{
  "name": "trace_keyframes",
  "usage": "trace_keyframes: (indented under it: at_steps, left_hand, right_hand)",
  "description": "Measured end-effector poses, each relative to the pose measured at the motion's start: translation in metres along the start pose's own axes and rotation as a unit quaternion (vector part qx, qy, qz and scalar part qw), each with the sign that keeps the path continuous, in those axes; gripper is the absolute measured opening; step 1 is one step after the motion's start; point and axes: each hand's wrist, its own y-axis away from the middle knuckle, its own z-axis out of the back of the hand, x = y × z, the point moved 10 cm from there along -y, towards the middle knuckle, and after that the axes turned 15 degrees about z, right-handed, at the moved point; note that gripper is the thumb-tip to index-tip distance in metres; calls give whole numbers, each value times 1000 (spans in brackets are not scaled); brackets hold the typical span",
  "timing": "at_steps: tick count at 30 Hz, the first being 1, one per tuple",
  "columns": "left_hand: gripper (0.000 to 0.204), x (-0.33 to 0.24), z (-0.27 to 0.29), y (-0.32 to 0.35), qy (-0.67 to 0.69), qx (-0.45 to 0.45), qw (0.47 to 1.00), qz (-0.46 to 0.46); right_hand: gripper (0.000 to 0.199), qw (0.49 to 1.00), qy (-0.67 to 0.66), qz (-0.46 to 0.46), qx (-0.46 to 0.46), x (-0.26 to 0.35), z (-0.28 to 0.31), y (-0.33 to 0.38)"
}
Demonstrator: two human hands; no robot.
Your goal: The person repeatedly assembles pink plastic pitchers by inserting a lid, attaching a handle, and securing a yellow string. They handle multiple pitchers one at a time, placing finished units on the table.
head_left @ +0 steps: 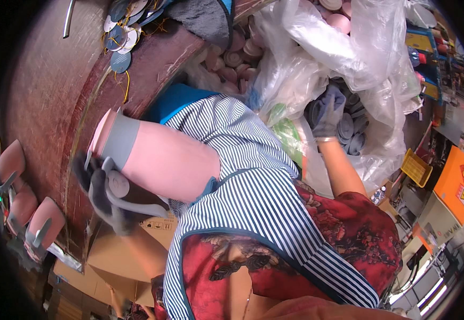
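Observation:
A pink tumbler (pixel 170 160) with a grey band lies on its side across my lap, its lidded end to the left. My left hand (pixel 101 192), in a grey glove, is closed around it near that end. A grey strap (pixel 138 207) with a round button-like end hangs beside those fingers. Inside a clear plastic bag, my gloved right hand (pixel 329 112) reaches among several grey round plastic pieces (pixel 353 130). Its fingers are bent, their tips partly hidden, and what they grip is unclear. A striped apron (pixel 248 213) covers my lap.
Round grey and white tags (pixel 121 61) with yellow strings lie on the worn wooden table (pixel 56 106). More pink tumblers (pixel 45 221) stand at the left. Pink lids (pixel 237 58) fill a bag beyond my lap. A cardboard box (pixel 117 253) sits below left, a yellow basket (pixel 416 169) at right.

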Motion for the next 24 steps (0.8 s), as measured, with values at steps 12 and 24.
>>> trace_keyframes:
  at_steps: [12, 24]
  left_hand:
    - [55, 89, -30, 10, 204, 48, 935, 287]
    - [39, -76, -94, -2, -287, 23, 954, -84]
  right_hand:
    - [74, 784, 564, 187, 179, -369, 107, -17]
    - [64, 910, 314, 87, 256, -117, 67, -19]
